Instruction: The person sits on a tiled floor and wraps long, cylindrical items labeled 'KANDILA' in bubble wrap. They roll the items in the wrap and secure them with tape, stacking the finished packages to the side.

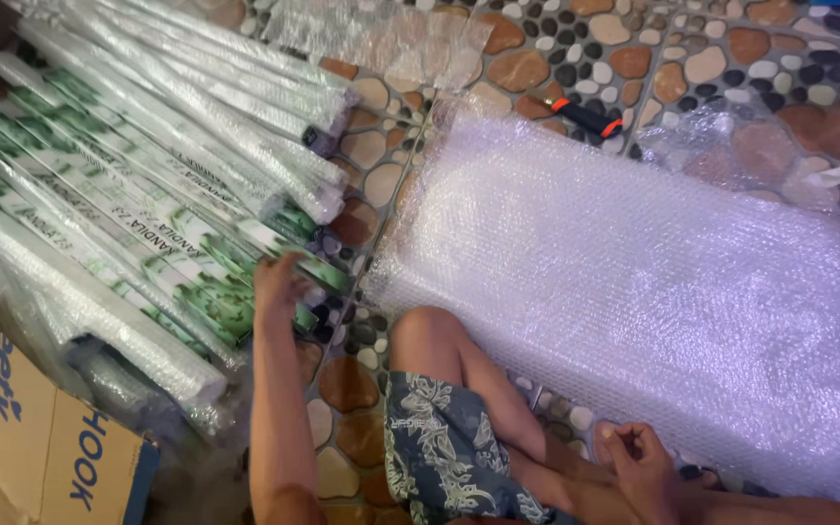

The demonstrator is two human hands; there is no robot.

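A person sits on the pebble-patterned floor (537,58) with one knee raised, and the wrapping work looks partway through as I judge it. A big pile of long packs already sheathed in bubble wrap (196,107) lies beyond and to the left of the left hand (279,282), so a good share seems done. Nearer that hand lie the long green-and-white packs (148,243), flat and narrow, stacked aslant with their printed ends towards the person; these show their print through clear film, and I cannot tell whether all of them have bubble wrap yet.

The left hand rests with spread fingers on the end of one green-and-white pack, touching it but not visibly clamped round it. The right hand (639,457) lies low by the person's leg, fingers curled loosely together, holding nothing that I can make out.

Just beyond the right hand a wide sheet of bubble wrap (634,282) is spread flat on the floor with nothing on it, which suggests the next pack is not yet laid out. Far beyond the sheet lies a black cutter with orange bands (585,117). Behind the left arm, at the near corner, stands a brown cardboard box (41,447) with blue lettering
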